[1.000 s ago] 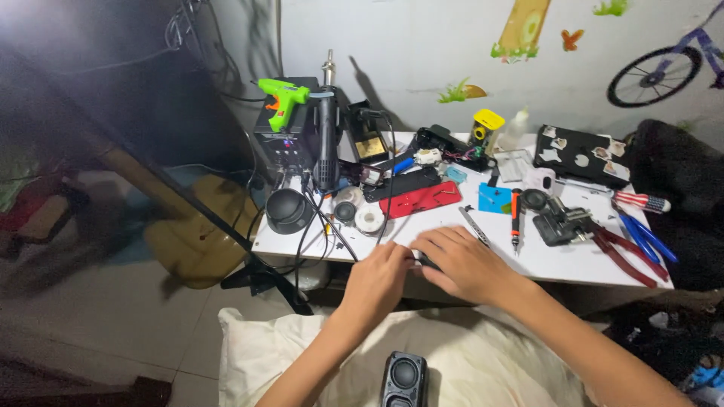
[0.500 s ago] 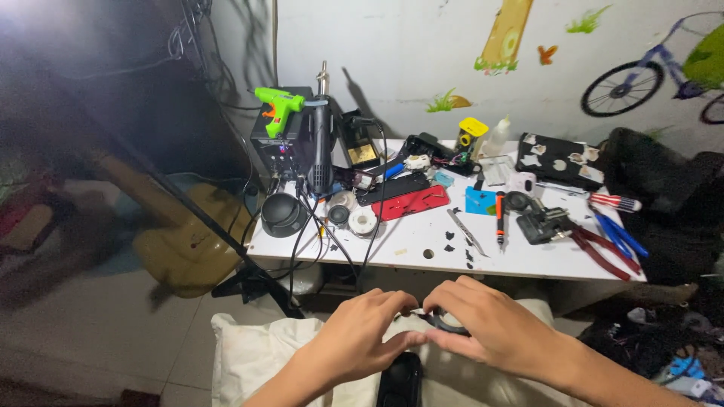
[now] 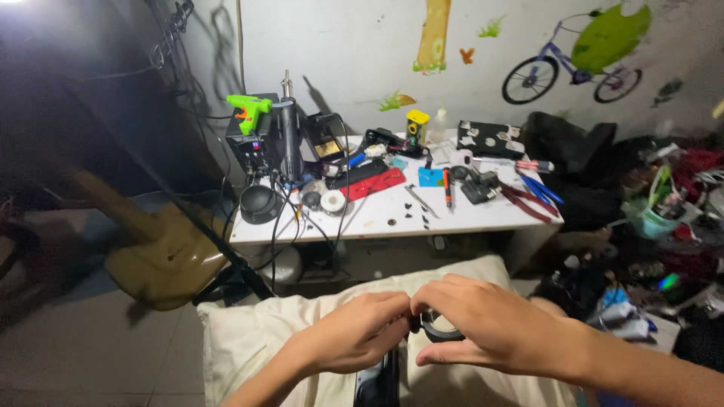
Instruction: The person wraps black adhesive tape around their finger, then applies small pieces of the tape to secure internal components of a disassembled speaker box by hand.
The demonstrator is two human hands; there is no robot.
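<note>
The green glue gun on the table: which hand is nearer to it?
Left. The left hand lies below the green glue gun, over the pillow; the right hand is farther right. Both are well short of the table.

Both forearms were bare, no sleeves in view. Left hand (image 3: 354,335) and right hand (image 3: 490,324) wore no gloves, rings or watch.

Both hands are meeting low, just in front of the pillow (image 3: 249,332), fingertips touching. The left hand (image 3: 354,332) is coming in from the lower left, fingers curled downward, knuckles up. The right hand (image 3: 486,320) is reaching across from the lower right, forearm bare, fingers and thumb closing around a small dark ring (image 3: 437,328).
</note>
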